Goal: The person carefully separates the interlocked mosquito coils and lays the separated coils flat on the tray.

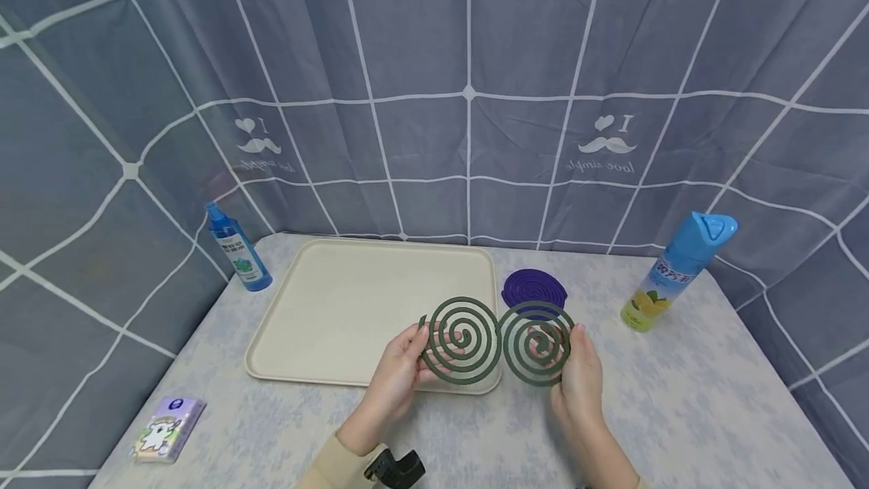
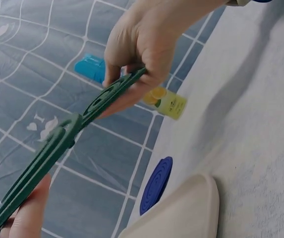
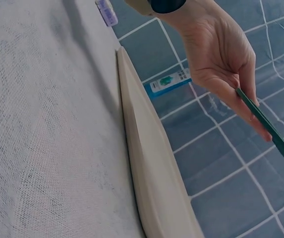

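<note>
We are pinching a green coil (image 1: 465, 339) in our left hand (image 1: 397, 368), its fingers showing behind the rings. In our right hand (image 1: 580, 372) we are pinching a second green coil (image 1: 540, 345), likewise with fingers behind it. We are holding both coils side by side between our hands, above the table (image 1: 489, 436); their inner edges are meeting or almost meeting, and we cannot tell which. Just beyond the right hand, a dark blue coil (image 1: 532, 287) is lying flat. A cream tray (image 1: 366, 293) is stretching beyond and leftward of our left hand. Well beyond that hand, to its left, a blue bottle (image 1: 239, 249) is standing; a purple pack (image 1: 168, 431) is lying to its left, nearer us. To the right of our right hand and farther off, a spray can (image 1: 679, 270) is standing upright.
</note>
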### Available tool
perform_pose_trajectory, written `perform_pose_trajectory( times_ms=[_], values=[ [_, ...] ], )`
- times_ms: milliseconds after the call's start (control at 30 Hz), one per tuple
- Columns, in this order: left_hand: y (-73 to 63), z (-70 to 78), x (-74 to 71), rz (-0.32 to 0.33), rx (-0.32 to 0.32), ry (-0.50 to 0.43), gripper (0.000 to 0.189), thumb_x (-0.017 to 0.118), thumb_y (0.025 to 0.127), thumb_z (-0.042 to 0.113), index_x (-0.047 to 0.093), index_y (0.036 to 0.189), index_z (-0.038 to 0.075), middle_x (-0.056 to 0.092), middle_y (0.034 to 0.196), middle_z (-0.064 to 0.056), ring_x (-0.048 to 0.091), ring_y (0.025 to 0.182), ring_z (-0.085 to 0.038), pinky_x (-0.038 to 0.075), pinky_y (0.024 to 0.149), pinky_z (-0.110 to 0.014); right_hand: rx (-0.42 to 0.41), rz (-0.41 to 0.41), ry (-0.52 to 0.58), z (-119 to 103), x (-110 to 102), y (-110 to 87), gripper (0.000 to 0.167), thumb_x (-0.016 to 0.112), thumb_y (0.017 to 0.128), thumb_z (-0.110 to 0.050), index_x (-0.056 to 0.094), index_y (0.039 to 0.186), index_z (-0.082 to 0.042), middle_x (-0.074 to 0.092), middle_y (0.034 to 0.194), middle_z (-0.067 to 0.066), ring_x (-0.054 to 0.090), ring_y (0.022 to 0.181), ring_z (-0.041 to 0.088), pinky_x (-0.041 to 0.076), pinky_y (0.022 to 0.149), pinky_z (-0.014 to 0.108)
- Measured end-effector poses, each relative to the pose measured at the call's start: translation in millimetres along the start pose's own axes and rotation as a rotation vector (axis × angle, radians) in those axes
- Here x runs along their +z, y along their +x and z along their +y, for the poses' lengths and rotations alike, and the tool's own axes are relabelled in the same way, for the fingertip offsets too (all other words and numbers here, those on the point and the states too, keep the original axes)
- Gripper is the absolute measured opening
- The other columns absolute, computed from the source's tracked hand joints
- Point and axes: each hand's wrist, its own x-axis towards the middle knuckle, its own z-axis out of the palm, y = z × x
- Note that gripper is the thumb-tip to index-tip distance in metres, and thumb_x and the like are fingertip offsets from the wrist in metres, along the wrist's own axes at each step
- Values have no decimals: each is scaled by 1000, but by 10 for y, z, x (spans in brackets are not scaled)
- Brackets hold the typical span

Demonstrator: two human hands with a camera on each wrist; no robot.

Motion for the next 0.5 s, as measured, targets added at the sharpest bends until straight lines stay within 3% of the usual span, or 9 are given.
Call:
perform_pose_trajectory(
  times_ms=[67, 267, 367, 500],
  values=[
    [-9, -5, -38, 27, -7, -4, 43, 34, 109, 25, 47, 131, -10, 71, 104, -14, 73, 83, -10, 60, 77, -27, 10, 3, 53, 13, 2, 9, 57, 26, 106, -44, 26, 148, -6, 54, 124, -4, 62, 106, -1, 52, 94, 17],
    [17, -5, -194, 49, -44, 15, 45, 35, 109, 28, 49, 132, -8, 71, 103, -10, 72, 84, -10, 61, 78, -30, 118, -71, 168, 23, -19, 40, 45, 31, 105, -41, 36, 137, -11, 48, 125, -7, 57, 109, -4, 46, 99, 12],
    [39, 8, -304, 50, -72, 47, 47, 36, 109, 28, 50, 133, -9, 71, 100, -9, 72, 83, -9, 61, 78, -30, 168, -139, 151, 31, -35, 57, 46, 30, 106, -38, 29, 144, -12, 45, 128, -9, 55, 111, -5, 44, 101, 11],
    [79, 33, -483, 107, -92, 131, 43, 41, 108, 25, 53, 130, -10, 71, 93, -5, 69, 77, -8, 59, 71, -22, 213, -214, 83, 62, -28, 100, 45, 27, 108, -33, 21, 147, -10, 45, 125, -7, 56, 106, -5, 46, 97, 10]
  ],
)
